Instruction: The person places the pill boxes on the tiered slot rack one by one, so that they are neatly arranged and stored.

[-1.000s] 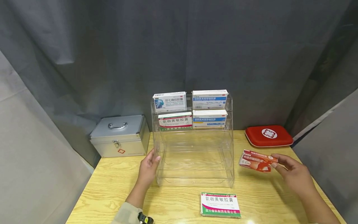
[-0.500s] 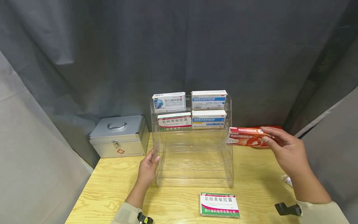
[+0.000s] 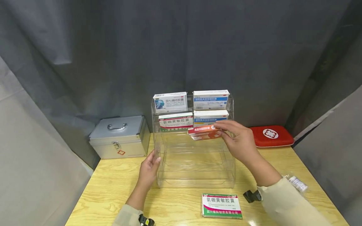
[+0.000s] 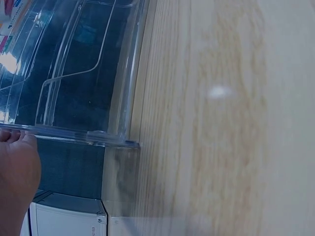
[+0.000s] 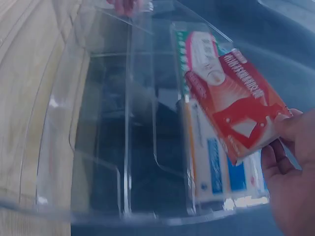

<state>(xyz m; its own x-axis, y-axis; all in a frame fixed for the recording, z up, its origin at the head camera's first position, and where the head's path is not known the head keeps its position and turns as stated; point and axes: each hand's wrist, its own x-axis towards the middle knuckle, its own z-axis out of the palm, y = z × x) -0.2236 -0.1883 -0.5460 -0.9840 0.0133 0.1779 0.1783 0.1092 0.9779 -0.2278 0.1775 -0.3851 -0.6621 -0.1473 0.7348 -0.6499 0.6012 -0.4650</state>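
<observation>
My right hand (image 3: 240, 141) pinches one end of a red medicine box (image 3: 204, 131). The box is held tilted in front of the clear acrylic rack (image 3: 195, 183), just below its second tier. My left hand (image 3: 149, 168) grips the rack's left side panel, its fingers behind the edge. On the top tier stand a white box with a blue head picture (image 3: 171, 103) and a blue-and-white box (image 3: 210, 101). Under them sit a green-and-red box (image 3: 176, 121) and another blue-and-white box (image 3: 209, 116), partly covered by my right hand and the red box.
A green-and-white medicine box (image 3: 222, 205) lies flat on the wooden table (image 3: 107, 194) before the rack. A silver first-aid case (image 3: 120, 138) stands to the left, a red zip case (image 3: 271, 136) at the back right. A small bagged white item (image 3: 297, 183) lies near my right sleeve.
My right hand has carried the red box up and leftward from the right side of the table to the front of the rack. The left hand stays on the side panel.
</observation>
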